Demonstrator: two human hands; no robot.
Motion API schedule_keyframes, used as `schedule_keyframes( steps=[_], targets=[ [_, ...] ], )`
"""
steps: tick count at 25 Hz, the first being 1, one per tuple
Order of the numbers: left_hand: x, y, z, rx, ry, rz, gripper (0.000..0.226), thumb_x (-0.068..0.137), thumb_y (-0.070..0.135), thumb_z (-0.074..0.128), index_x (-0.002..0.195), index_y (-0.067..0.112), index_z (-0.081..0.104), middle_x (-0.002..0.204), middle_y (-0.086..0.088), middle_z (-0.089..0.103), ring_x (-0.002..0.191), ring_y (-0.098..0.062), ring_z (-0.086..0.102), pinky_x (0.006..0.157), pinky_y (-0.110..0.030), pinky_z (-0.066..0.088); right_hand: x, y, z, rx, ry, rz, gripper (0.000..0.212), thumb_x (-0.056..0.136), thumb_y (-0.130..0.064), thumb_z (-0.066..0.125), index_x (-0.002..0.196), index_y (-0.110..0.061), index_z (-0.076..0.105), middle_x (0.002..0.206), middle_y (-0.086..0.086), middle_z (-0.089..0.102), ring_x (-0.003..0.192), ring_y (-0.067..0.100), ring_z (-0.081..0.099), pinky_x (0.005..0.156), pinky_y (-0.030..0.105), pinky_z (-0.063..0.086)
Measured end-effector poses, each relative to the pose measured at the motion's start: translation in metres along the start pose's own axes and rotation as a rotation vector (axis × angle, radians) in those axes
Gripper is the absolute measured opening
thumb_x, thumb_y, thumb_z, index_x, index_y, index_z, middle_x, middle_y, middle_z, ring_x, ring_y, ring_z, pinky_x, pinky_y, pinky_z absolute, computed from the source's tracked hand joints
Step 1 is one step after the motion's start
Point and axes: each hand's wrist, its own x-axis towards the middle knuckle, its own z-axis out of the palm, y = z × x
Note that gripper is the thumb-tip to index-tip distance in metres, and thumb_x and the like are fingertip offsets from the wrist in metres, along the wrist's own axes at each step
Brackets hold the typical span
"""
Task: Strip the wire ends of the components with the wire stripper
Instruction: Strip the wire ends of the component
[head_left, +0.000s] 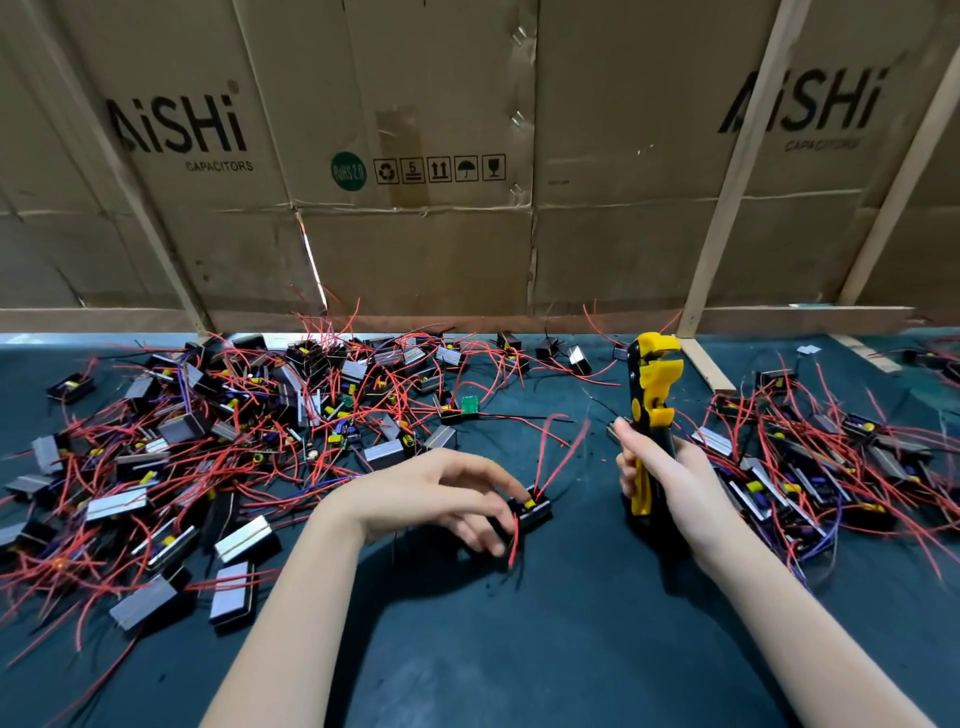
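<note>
Stripper (650, 410) is held upright in the right hand's (670, 488) closed grip, head up and empty. Left hand (441, 493) rests loose-fingered on one component (530, 512) mid-desk (519, 649). One red wire (563, 457) should be singled out and fed squarely into the head before squeezing.

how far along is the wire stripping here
Done: I cannot tell; the right pile may be finished. In hand: the right hand holds the wire stripper upright, the left hand touches one component. Left: probably the big left pile.
</note>
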Motion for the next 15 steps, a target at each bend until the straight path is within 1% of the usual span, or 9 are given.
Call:
schedule_keyframes(
  steps=[1,2,3,5,7,9,11,13,15],
  targets=[
    [0.003,-0.002,0.000,-0.003,-0.038,0.029,0.029,0.095,-0.003,0.051,0.121,0.003,0.063,0.106,-0.013,0.071,0.091,-0.025,0.070,0.085,-0.029,0.054,0.000,0.000,-0.001,0.009,0.001,0.000,0.054,0.069,-0.064,0.072,0.072,-0.014,0.050,0.065,0.003,0.049,0.063,0.022,0.048,0.070,0.038,0.038],
    [0.007,-0.004,0.002,0.028,-0.042,0.072,0.032,0.093,-0.009,0.050,0.121,0.000,0.063,0.105,-0.014,0.071,0.093,-0.024,0.069,0.088,-0.028,0.053,0.000,0.000,-0.001,0.020,0.000,0.000,0.054,0.070,-0.063,0.074,0.073,-0.014,0.050,0.066,0.003,0.048,0.063,0.023,0.048,0.071,0.040,0.038],
    [0.012,-0.005,0.006,0.065,-0.018,0.115,0.032,0.090,-0.012,0.056,0.119,-0.002,0.064,0.100,-0.012,0.070,0.089,-0.020,0.068,0.087,-0.025,0.051,0.000,0.000,-0.002,0.028,0.003,-0.002,0.054,0.070,-0.062,0.074,0.074,-0.014,0.051,0.066,0.004,0.048,0.063,0.023,0.047,0.071,0.041,0.037],
    [0.022,-0.009,0.016,0.112,0.096,0.165,0.030,0.082,-0.008,0.071,0.110,-0.001,0.071,0.082,-0.003,0.067,0.076,-0.011,0.061,0.077,-0.019,0.048,0.000,-0.002,-0.002,0.040,0.014,-0.013,0.052,0.067,-0.061,0.070,0.075,-0.013,0.051,0.067,0.005,0.047,0.063,0.023,0.046,0.071,0.041,0.036],
    [0.029,-0.013,0.020,0.178,0.215,0.202,0.021,0.077,-0.001,0.078,0.096,0.008,0.077,0.069,0.005,0.062,0.066,-0.007,0.054,0.067,-0.019,0.043,0.000,-0.001,-0.002,0.040,0.028,-0.014,0.052,0.066,-0.061,0.069,0.073,-0.013,0.051,0.065,0.004,0.047,0.061,0.023,0.046,0.070,0.041,0.036],
    [0.033,-0.017,0.018,0.212,0.289,0.271,0.014,0.077,0.003,0.079,0.088,0.012,0.079,0.070,0.006,0.063,0.067,-0.008,0.053,0.065,-0.021,0.040,0.001,-0.001,-0.004,0.046,0.037,-0.008,0.051,0.065,-0.062,0.069,0.072,-0.014,0.051,0.064,0.003,0.048,0.060,0.021,0.047,0.069,0.041,0.036],
    [0.031,-0.018,0.014,0.117,0.313,0.361,0.010,0.081,0.004,0.075,0.087,0.011,0.079,0.083,0.004,0.068,0.079,-0.009,0.058,0.073,-0.020,0.043,0.002,-0.001,-0.005,0.075,0.043,-0.012,0.050,0.064,-0.062,0.071,0.071,-0.016,0.053,0.064,0.001,0.049,0.058,0.020,0.046,0.069,0.041,0.036],
    [0.026,-0.018,0.010,-0.063,0.298,0.405,0.017,0.086,0.006,0.067,0.084,0.019,0.079,0.093,0.003,0.071,0.092,-0.010,0.062,0.082,-0.019,0.045,0.002,-0.002,-0.006,0.115,0.053,-0.034,0.046,0.063,-0.061,0.073,0.069,-0.018,0.057,0.063,0.000,0.050,0.057,0.018,0.047,0.067,0.041,0.036],
    [0.020,-0.018,0.007,-0.203,0.255,0.379,0.022,0.086,0.007,0.061,0.081,0.020,0.078,0.092,0.003,0.073,0.092,-0.012,0.064,0.084,-0.021,0.046,0.002,-0.003,-0.008,0.120,0.070,-0.066,0.046,0.066,-0.059,0.076,0.069,-0.017,0.058,0.062,0.000,0.050,0.058,0.018,0.047,0.067,0.040,0.035]
  ],
)
